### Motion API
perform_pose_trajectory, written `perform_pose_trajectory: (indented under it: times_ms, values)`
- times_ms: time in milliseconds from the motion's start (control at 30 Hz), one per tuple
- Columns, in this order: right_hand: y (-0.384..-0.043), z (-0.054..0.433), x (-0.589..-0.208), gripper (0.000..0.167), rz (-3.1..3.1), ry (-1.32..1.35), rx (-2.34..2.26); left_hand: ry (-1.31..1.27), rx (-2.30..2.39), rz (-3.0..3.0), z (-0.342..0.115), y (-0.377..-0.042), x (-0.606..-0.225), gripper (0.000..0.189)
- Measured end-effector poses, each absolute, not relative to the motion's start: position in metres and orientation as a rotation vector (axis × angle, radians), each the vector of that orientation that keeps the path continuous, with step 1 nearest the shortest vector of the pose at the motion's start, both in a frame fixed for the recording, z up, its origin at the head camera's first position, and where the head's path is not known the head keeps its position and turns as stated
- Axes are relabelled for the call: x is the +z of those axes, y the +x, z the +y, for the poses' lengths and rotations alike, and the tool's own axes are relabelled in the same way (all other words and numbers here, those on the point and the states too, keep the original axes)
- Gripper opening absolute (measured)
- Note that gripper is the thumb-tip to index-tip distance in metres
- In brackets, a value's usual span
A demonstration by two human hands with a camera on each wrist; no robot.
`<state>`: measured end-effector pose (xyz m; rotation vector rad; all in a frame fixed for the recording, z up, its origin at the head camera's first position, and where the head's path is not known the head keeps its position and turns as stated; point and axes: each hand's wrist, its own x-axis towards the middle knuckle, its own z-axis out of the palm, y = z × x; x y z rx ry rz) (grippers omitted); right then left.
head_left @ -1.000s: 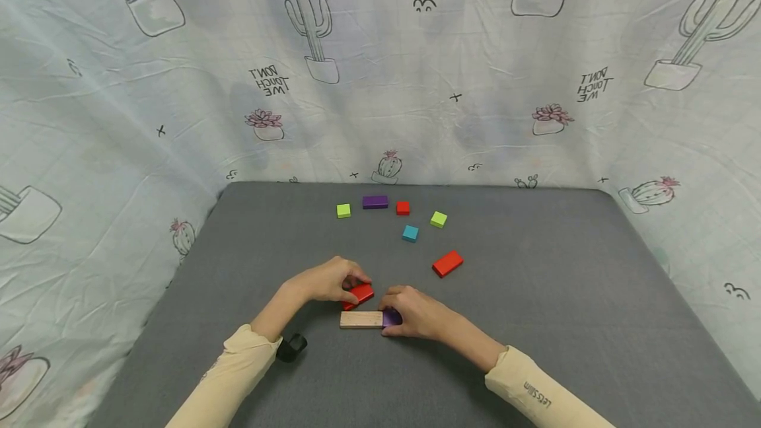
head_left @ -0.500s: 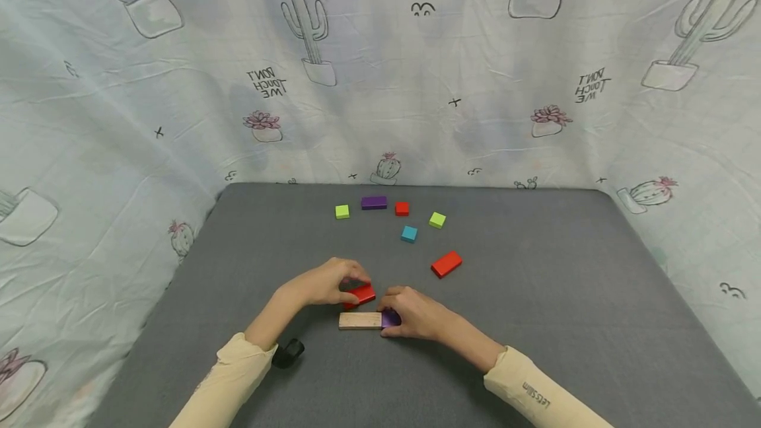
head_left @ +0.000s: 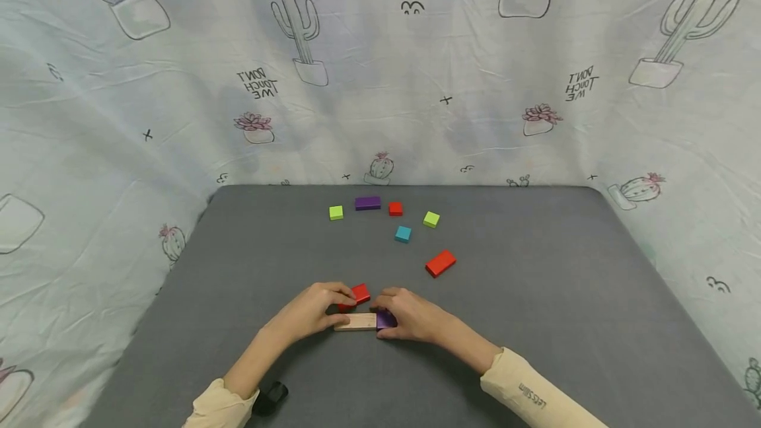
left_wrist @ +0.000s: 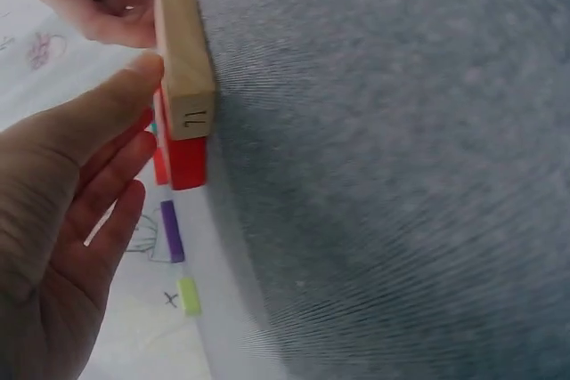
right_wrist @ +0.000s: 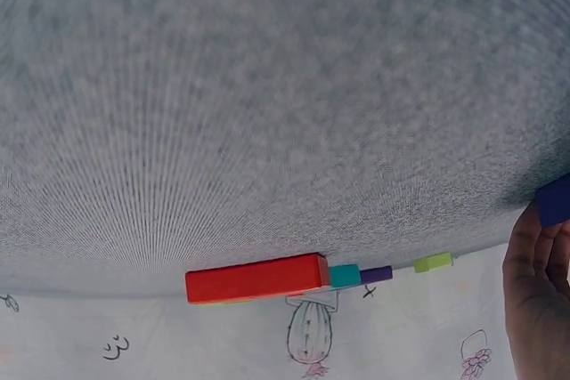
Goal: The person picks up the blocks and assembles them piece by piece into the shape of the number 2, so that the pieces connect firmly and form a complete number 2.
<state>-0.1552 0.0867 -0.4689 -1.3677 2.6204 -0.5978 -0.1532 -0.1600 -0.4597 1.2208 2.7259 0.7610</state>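
A plain wooden block (head_left: 358, 322), marked 71 on its end in the left wrist view, lies on the grey table in line with a purple block (head_left: 385, 320). The purple piece is held between the thumb and fingers of my right hand (head_left: 416, 316). Just behind the wooden block lies a red block (head_left: 361, 293), partly covered by my left hand (head_left: 309, 309). The left thumb (left_wrist: 134, 82) is at the wooden block's upper face, while the other fingers extend over the red one without curling round it.
Farther back lie another red block (head_left: 440, 263), a blue cube (head_left: 403, 234), a small red block (head_left: 395, 209), a purple block (head_left: 367, 203) and two lime green cubes (head_left: 335, 213). A cactus-printed cloth (head_left: 368, 84) hangs behind the table's far edge.
My left hand has let go of the red block and come nearer, its thumb now at the wooden block. The right hand keeps its hold on the purple block.
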Motion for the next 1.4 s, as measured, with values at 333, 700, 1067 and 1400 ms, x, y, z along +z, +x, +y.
perform_pose_trajectory:
  times_ms: [333, 700, 1067, 1400]
  values:
    - [-0.154, 0.087, -0.468, 0.046, 2.619, -1.367, -0.619, 1.140, 0.791, 2.734, -0.160, -0.152, -0.461, 0.028]
    - [-0.152, 0.089, -0.470, 0.049, 2.622, -1.337, -0.680, 1.092, 0.777, 2.777, -0.160, -0.151, -0.461, 0.031]
    - [-0.175, 0.074, -0.460, 0.037, 2.664, -1.420, -0.813, 1.087, 0.837, 2.774, -0.161, -0.150, -0.464, 0.029]
    - [-0.208, 0.046, -0.450, 0.025, 2.417, -1.531, -0.557, 1.102, 0.873, 2.750, -0.161, -0.149, -0.466, 0.029]
